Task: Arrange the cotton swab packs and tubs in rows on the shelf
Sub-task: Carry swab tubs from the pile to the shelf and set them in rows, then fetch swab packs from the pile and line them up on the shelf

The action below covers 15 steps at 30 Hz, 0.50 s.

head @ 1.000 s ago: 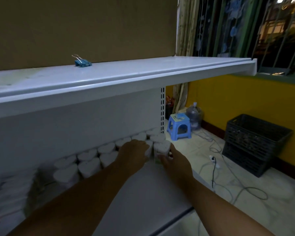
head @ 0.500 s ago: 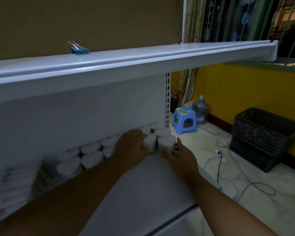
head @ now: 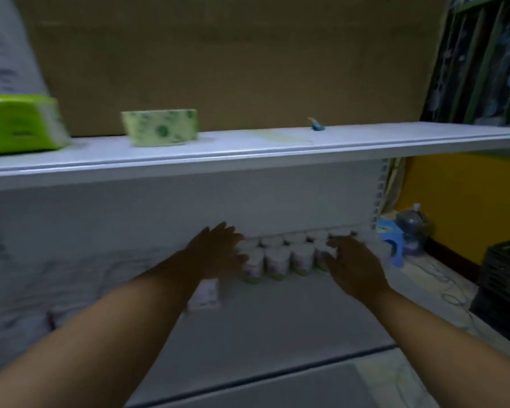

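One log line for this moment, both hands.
stage: aligning tub rows | left hand: against their left end | right hand: on right end | surface: lower shelf | view: blurred

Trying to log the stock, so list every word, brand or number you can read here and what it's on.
No text is readable; the frame is motion-blurred.
Tubs: pink and green print, too blurred.
Bright green pack: dark marks, too blurred.
Spotted green pack: pattern only.
Small pack: pink print, too blurred.
Blue stool: top sticker, too blurred.
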Each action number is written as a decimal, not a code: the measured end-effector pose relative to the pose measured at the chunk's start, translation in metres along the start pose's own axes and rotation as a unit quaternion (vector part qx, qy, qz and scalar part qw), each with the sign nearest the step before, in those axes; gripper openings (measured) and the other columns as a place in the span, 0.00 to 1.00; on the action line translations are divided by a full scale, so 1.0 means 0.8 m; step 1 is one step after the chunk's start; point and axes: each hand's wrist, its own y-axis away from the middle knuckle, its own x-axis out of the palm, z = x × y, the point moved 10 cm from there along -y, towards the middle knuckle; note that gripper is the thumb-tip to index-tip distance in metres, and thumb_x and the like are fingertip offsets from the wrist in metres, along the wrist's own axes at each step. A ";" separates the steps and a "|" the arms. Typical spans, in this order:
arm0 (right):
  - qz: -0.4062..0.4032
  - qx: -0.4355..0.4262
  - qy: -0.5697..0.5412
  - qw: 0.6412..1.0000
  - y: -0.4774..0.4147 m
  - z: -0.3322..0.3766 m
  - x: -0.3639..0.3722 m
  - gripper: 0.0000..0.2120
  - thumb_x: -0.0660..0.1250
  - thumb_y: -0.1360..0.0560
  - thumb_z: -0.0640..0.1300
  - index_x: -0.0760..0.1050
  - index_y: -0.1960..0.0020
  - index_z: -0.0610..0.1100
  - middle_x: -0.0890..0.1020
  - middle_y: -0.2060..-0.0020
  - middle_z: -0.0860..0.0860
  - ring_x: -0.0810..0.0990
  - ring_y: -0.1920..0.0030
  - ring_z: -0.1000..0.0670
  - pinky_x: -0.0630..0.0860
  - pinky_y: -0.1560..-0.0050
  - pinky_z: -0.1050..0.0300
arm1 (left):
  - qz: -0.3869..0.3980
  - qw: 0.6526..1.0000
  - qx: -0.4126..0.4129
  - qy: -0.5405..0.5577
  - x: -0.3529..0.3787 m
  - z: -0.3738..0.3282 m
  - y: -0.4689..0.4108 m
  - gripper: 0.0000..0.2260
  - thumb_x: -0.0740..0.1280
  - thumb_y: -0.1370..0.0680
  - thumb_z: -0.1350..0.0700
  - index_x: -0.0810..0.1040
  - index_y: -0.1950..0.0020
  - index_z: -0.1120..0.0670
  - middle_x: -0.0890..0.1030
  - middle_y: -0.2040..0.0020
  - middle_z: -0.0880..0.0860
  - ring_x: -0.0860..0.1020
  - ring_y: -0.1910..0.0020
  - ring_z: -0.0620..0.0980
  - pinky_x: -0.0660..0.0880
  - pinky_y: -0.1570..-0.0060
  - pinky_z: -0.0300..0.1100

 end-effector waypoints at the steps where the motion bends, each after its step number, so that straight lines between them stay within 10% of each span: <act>1: 0.080 -0.045 0.040 0.995 0.001 0.045 0.026 0.19 0.64 0.23 0.51 0.72 0.35 0.45 0.75 0.38 0.46 0.73 0.38 0.44 0.67 0.40 0.55 | 0.003 1.000 -0.019 -0.015 -0.001 0.033 0.028 0.29 0.51 0.20 0.39 0.52 0.23 0.49 0.49 0.21 0.52 0.45 0.23 0.51 0.44 0.26 0.50; 6: 0.279 -0.227 0.164 0.918 0.056 0.283 0.145 0.36 0.58 0.23 0.60 0.47 0.23 0.49 0.45 0.23 0.50 0.47 0.23 0.50 0.49 0.26 0.56 | 0.040 0.989 -0.136 -0.034 0.009 0.209 0.206 0.30 0.47 0.21 0.35 0.49 0.22 0.47 0.46 0.21 0.51 0.43 0.23 0.50 0.41 0.26 0.52; 15: 0.337 -0.424 0.118 0.832 0.226 0.644 0.280 0.36 0.59 0.24 0.60 0.45 0.23 0.52 0.42 0.23 0.50 0.44 0.23 0.48 0.48 0.25 0.51 | 0.053 0.948 -0.315 0.002 0.051 0.412 0.565 0.28 0.48 0.20 0.38 0.53 0.23 0.50 0.49 0.22 0.53 0.45 0.23 0.52 0.46 0.27 0.55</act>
